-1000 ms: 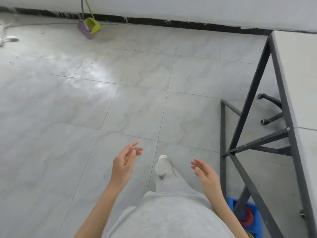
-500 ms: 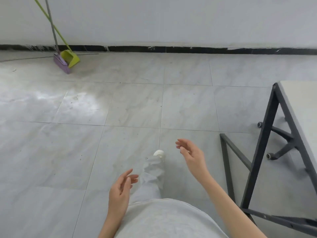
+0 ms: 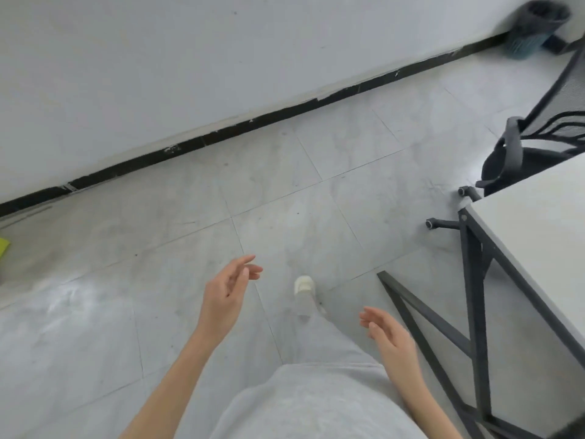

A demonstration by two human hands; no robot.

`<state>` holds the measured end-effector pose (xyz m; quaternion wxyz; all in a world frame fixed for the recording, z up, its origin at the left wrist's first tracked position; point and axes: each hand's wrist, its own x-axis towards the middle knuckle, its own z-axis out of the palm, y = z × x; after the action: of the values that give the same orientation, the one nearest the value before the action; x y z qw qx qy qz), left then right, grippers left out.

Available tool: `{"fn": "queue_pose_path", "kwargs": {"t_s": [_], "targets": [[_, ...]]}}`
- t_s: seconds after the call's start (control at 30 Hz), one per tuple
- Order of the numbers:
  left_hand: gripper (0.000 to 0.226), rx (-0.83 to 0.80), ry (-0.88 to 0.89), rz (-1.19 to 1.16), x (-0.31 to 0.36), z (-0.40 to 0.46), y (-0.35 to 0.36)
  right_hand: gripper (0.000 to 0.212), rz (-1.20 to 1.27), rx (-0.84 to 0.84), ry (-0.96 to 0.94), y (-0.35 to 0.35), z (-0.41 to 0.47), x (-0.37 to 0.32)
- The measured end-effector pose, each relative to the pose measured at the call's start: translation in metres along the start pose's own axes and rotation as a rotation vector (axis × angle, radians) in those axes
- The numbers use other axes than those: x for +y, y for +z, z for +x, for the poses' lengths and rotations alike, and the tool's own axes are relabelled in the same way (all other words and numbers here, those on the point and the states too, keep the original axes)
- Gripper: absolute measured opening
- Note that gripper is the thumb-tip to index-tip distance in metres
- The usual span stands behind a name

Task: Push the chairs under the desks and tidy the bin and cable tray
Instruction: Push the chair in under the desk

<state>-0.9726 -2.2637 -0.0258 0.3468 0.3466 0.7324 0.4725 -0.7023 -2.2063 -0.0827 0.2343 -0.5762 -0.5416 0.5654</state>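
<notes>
There is a single view, from a wide-angle camera worn on the person's head, looking forward and steeply down over the torso at the tiled floor [image 3: 158,312]. It is rolled, so the black skirting [image 3: 253,122] at the foot of the wall runs as a slant rising from left to right. Both hands lie closest to the lens in the lower middle, the left hand [image 3: 226,296] higher in frame than the right hand [image 3: 391,339]. The tabletop [image 3: 538,236] cuts in along the right edge, the chair [image 3: 522,153] beyond it, and the bin [image 3: 531,30] sits small and blurred in the far top right corner.
</notes>
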Motion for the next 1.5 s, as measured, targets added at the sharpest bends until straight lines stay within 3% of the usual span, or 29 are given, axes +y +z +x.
{"fn": "queue_pose_path", "kwargs": {"t_s": [0.13, 0.3, 0.57, 0.67, 0.83, 0.93, 1.13, 1.3, 1.5], "targets": [[0.022, -0.018, -0.027, -0.01, 0.003, 0.099, 0.014, 0.035, 0.032, 0.029, -0.013, 0.026, 0.114, -0.047], [0.03, 0.05, -0.154, -0.098, 0.007, 0.189, 0.025, 0.04, 0.01, -0.067, -0.128, 0.046, 0.273, -0.15], [0.032, 0.028, -0.197, -0.065, 0.035, 0.375, 0.036, 0.029, 0.073, -0.038, -0.209, 0.05, 0.466, -0.277], [0.031, -0.046, -0.161, -0.031, 0.052, 0.47, 0.057, 0.031, 0.097, 0.067, -0.174, 0.04, 0.531, -0.287], [0.03, -0.315, -0.028, 0.066, 0.111, 0.635, 0.108, 0.033, 0.09, 0.24, 0.009, 0.013, 0.611, -0.283], [0.032, -0.509, 0.097, 0.156, 0.165, 0.73, 0.152, 0.042, 0.14, 0.381, 0.118, -0.008, 0.64, -0.288], [0.033, -0.82, 0.273, 0.238, 0.26, 0.874, 0.273, 0.036, 0.302, 0.668, 0.24, -0.052, 0.705, -0.307], [0.03, -0.897, 0.307, 0.244, 0.296, 0.953, 0.387, 0.035, 0.365, 0.788, 0.235, -0.125, 0.804, -0.315], [0.03, -0.866, 0.14, 0.19, 0.32, 1.004, 0.474, 0.032, 0.345, 0.81, 0.135, -0.262, 0.935, -0.365]]}}
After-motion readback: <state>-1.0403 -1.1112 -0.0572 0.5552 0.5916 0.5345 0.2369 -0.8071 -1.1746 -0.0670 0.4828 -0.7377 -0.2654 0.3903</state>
